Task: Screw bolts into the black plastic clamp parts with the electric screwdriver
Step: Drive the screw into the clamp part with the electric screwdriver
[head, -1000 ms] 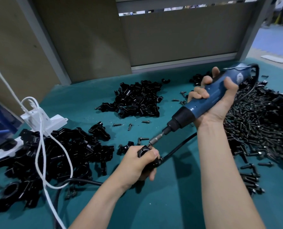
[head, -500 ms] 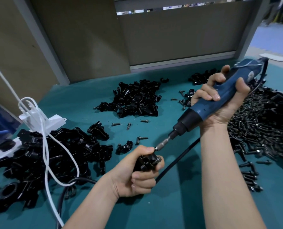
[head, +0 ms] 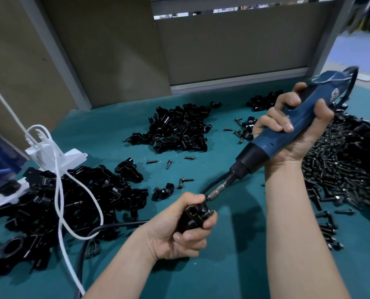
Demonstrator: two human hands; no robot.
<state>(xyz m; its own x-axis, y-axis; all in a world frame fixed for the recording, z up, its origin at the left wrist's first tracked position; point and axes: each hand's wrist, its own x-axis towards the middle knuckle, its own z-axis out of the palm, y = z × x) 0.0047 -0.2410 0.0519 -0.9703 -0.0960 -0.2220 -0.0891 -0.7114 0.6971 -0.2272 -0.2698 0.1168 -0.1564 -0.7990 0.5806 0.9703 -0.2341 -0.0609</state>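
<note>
Clamp part [head: 193, 216] sits gripped in our left hand [head: 179, 231]; our right hand [head: 296, 134] grips the electric screwdriver [head: 287, 134], bit touching it.

White power strip [head: 71, 158] — white cable [head: 58, 190]; teal table [head: 233, 266]

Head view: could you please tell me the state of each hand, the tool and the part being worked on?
left hand: grips the clamp part.
right hand: grips the electric screwdriver.
electric screwdriver: tilted down-left, bit tip against the clamp part; spinning cannot be told.
clamp part: held in curled fingers, one round hole showing.
loose bolts: lying on the green mat.
</note>
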